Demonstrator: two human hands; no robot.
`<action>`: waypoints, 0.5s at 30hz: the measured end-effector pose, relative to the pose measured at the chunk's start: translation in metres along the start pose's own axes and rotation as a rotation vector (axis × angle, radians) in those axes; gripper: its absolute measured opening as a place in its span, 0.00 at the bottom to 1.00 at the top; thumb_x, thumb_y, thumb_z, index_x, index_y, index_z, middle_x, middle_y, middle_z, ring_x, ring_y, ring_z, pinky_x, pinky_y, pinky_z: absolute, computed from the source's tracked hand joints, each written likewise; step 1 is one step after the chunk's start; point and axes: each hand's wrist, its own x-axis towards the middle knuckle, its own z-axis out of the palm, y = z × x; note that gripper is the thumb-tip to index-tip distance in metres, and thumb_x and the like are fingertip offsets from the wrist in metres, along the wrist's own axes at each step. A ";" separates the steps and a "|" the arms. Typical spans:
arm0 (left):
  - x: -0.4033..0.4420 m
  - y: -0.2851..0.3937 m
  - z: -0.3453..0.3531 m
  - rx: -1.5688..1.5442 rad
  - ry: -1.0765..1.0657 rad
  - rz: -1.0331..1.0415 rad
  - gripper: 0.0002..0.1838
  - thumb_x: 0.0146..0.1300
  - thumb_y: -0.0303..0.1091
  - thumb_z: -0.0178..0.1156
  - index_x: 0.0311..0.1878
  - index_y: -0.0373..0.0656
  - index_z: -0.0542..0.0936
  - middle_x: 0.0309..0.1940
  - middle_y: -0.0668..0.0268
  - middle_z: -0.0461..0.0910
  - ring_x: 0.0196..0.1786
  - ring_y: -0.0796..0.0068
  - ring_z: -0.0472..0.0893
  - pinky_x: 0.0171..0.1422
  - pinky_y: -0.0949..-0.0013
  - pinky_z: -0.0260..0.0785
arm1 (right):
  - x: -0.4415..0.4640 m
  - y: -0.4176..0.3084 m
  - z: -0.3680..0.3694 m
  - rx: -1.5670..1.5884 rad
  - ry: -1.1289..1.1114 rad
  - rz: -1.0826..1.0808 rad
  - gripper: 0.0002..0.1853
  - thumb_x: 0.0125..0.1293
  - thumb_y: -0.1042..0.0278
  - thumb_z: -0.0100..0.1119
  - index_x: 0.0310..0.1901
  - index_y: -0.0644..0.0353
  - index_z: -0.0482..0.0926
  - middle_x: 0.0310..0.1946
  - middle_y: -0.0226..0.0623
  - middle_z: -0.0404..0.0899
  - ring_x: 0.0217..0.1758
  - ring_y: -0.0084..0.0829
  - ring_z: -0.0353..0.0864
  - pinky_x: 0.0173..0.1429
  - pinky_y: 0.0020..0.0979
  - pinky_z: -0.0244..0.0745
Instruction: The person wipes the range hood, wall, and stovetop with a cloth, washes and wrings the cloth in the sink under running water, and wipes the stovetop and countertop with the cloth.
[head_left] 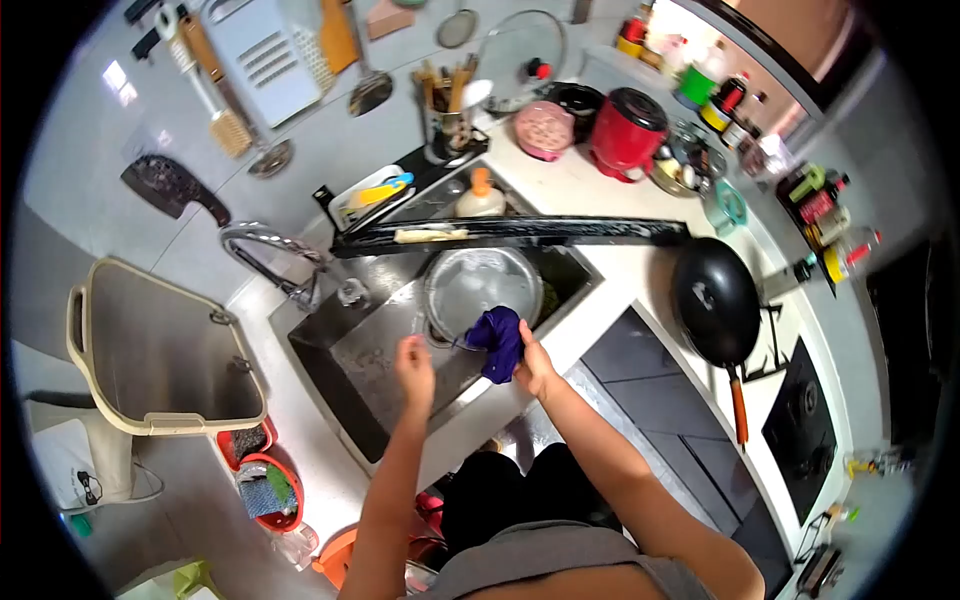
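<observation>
A dark purple cloth [498, 343], bunched up, hangs over the front of the steel sink [375, 385]. My right hand [535, 362] grips its right side. To the left, my left hand [415, 368] is raised above the sink, apart from the main bunch of cloth; its fingers are blurred and I cannot make out whether they hold anything. Behind the cloth, a round metal basin [475, 285] with water sits in the sink. The chrome faucet [275, 250] arches over the sink's left side.
A long black bar [580, 232] spans the sink, with a pale object on it. A black wok [715, 300] rests on the right counter near the stove. A large beige-rimmed tub [165, 425] stands at left. Utensils and a cleaver [165, 187] hang on the wall.
</observation>
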 end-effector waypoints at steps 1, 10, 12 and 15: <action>-0.017 0.026 0.015 -0.068 -0.181 -0.088 0.16 0.65 0.33 0.54 0.56 0.46 0.72 0.41 0.70 0.76 0.39 0.84 0.75 0.45 0.81 0.67 | -0.007 0.001 -0.002 0.036 0.033 0.006 0.28 0.69 0.44 0.36 0.60 0.57 0.66 0.54 0.35 0.73 0.55 0.32 0.73 0.59 0.36 0.66; -0.198 0.171 0.184 -0.330 -0.609 0.092 0.11 0.64 0.33 0.56 0.42 0.34 0.78 0.35 0.69 0.79 0.38 0.84 0.75 0.45 0.80 0.67 | -0.180 -0.048 -0.179 0.439 -0.154 -0.194 0.28 0.70 0.45 0.31 0.58 0.58 0.67 0.53 0.36 0.73 0.55 0.34 0.74 0.61 0.38 0.67; -0.238 0.176 0.210 -0.329 -0.656 0.165 0.08 0.62 0.31 0.57 0.37 0.35 0.78 0.32 0.67 0.78 0.35 0.83 0.75 0.42 0.78 0.68 | -0.225 -0.052 -0.212 0.470 -0.100 -0.296 0.28 0.70 0.45 0.31 0.60 0.58 0.65 0.56 0.37 0.71 0.57 0.34 0.71 0.62 0.37 0.65; -0.307 0.224 0.238 -0.335 -0.720 0.488 0.02 0.55 0.24 0.61 0.32 0.37 0.78 0.31 0.64 0.76 0.36 0.76 0.76 0.40 0.75 0.68 | -0.279 -0.054 -0.265 0.564 0.009 -0.464 0.26 0.70 0.47 0.35 0.59 0.60 0.66 0.53 0.37 0.72 0.56 0.33 0.73 0.60 0.36 0.66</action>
